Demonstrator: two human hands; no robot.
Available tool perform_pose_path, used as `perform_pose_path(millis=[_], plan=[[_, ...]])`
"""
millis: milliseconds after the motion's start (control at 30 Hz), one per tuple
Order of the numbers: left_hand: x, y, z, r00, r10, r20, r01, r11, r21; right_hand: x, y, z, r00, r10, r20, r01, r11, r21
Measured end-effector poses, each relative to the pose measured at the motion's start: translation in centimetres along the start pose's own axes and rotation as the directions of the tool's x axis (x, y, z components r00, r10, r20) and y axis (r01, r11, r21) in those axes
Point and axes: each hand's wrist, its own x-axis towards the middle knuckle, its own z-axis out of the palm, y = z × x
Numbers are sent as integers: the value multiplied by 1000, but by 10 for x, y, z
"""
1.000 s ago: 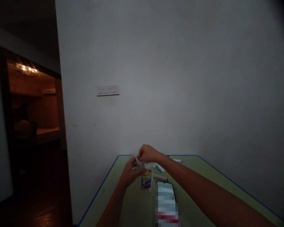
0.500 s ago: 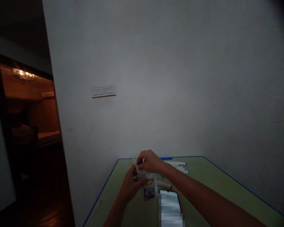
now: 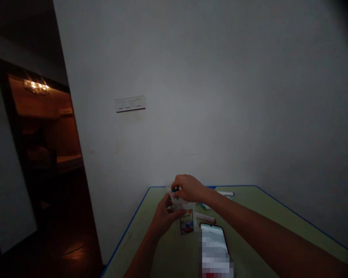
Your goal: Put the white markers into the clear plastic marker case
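Above the green table, my left hand is closed round a clear plastic case. A printed card or packet with a colourful picture shows just below my left thumb. My right hand is at the top of the case, its fingers pinched on a small dark object that is mostly hidden. Right of the packet lies a pale marker. A phone rests in front of it, its lower part pixelated.
Behind my right wrist lie white markers. The table has a blue edge and stands against a grey wall with a switch plate. At the left, a doorway opens on a lit room.
The view has shifted, so the wall and table sit slightly higher and further right. Both hands keep their hold on the case and the small dark object.
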Motion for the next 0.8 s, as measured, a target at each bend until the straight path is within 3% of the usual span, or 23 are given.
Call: perform_pose_path(millis=[133,233,433,533,700,800], plan=[[2,7,-2,998,-28,56,27,1000,11,-1,-2,-4,997,15,81,-2,987,-162],[2,7,-4,997,-37,70,35,999,31,0,2,-9,989,22,147,5,983,-183],[-2,-6,-5,999,-6,38,3,997,80,1,5,-19,955,-155,254,155,988,22],[-4,-10,-6,999,9,53,-15,994,110,3,0,-17,939,-193,285,170,980,104],[-6,-12,-8,1000,-14,27,10,993,119,8,-2,-9,967,-79,243,109,988,-111],[-6,-12,-7,999,-21,25,17,990,138,8,-1,-9,967,-83,242,124,979,-159]])
